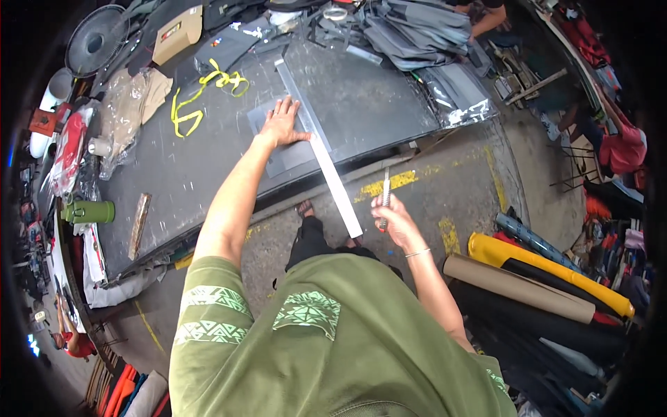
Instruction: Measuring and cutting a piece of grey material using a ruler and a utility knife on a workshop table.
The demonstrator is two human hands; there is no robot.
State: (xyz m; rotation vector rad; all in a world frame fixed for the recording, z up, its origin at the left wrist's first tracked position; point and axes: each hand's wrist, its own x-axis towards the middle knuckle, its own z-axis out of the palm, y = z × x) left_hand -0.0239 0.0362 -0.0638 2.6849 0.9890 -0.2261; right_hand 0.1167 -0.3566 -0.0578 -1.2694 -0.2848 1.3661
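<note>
My left hand (281, 125) lies flat with spread fingers, pressing on a long metal ruler (328, 163) and a translucent grey sheet (283, 161). The ruler runs slantwise across the dark table, and its near end juts out past the table's front edge. Part of the sheet is hidden beneath my hand and the ruler. To the right, off the table's edge, my right hand (396, 221) is closed around a utility knife (386, 186). The knife points away from me and stays apart from the sheet and the ruler.
Yellow strapping (201, 94) lies loosely on the dark table (177, 201). A green bottle (90, 211) and a wooden piece (140, 226) are at the left. Grey fabric (424, 35) is heaped at the back. Yellow and brown rolls (521, 285) lie at the right.
</note>
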